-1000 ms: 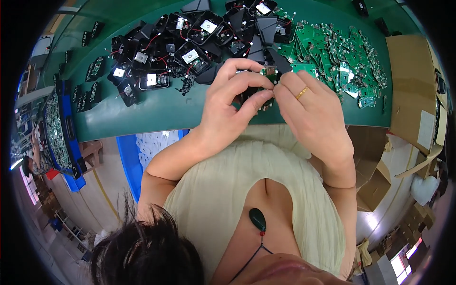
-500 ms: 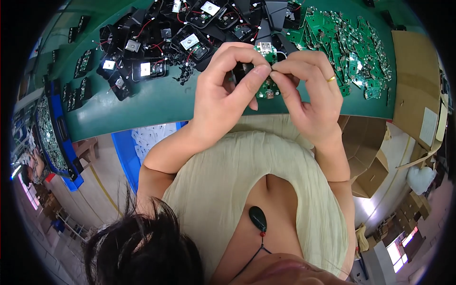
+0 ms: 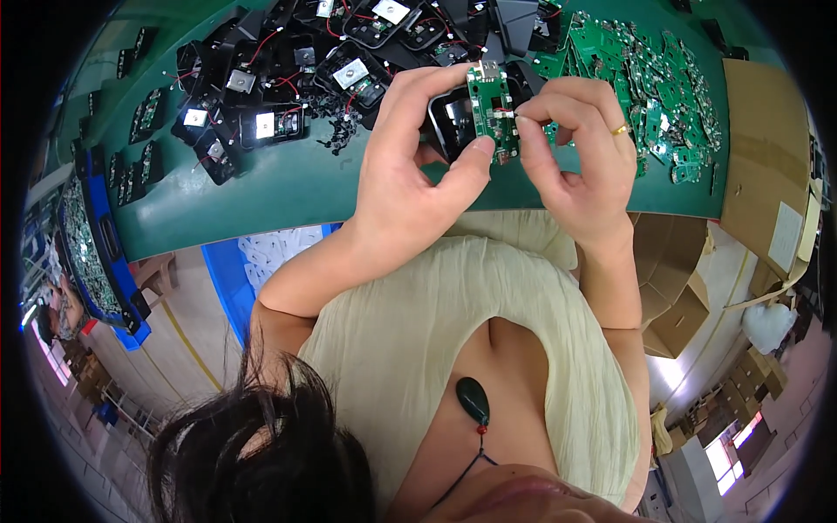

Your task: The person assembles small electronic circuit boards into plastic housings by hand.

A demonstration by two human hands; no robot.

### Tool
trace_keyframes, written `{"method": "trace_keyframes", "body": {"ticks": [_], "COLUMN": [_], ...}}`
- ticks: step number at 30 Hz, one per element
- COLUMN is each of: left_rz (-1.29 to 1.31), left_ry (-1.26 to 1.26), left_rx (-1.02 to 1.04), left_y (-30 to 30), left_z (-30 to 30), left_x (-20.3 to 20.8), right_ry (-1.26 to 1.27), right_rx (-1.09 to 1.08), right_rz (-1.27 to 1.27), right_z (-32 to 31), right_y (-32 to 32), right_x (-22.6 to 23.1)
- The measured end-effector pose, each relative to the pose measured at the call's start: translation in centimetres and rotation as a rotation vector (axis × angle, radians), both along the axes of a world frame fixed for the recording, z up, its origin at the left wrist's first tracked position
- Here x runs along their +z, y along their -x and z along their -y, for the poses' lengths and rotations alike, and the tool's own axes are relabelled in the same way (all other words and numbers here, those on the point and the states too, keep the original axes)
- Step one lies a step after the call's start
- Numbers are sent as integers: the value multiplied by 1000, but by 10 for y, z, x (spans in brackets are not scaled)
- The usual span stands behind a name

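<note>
My left hand (image 3: 403, 161) is closed round a small green circuit board (image 3: 490, 91) and a glossy black plastic housing (image 3: 450, 122) beside it. The thumb presses on the board's lower part, and the fingers go behind the housing. A metal USB-type socket sits at the board's top end. At the board's right edge, next to a small white connector (image 3: 504, 113), my right hand (image 3: 588, 144) has its thumb and forefinger pinched together. Whatever lies between those fingertips is too small to make out.
Black housings (image 3: 279, 126) with red wires crowd the green table (image 3: 288, 187) at the back left, beside small black parts (image 3: 338, 131). Several loose green boards (image 3: 667, 113) are heaped at the right. Cardboard boxes (image 3: 767, 148) stand at the right; a blue bin (image 3: 228, 288) sits below the table edge.
My left thumb has moved down the board, uncovering its middle. The right fingertips have shifted slightly up and right, away from the left thumb. More of the black housing shows.
</note>
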State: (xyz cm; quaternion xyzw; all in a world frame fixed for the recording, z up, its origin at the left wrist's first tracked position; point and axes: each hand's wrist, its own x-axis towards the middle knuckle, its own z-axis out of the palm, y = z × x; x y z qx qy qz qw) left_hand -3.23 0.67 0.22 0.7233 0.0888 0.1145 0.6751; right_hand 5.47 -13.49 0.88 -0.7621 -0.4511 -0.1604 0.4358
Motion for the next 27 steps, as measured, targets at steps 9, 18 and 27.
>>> {"method": "trace_keyframes", "body": {"ticks": [9,18,27], "left_rz": [9,-2,35], "left_ry": [-76,-73,-115], "left_rx": [34,-6,-3], "left_y": [-1,-2,-4], "left_z": [3,6,10], "left_x": [8,12,9], "right_ry": [1,154,179], "right_rx": [65,109,117], "right_rz": [-24,182,82], "right_z": [1,7,10], "right_y": [-5,-7,-4], "right_x": [0,9,9]}}
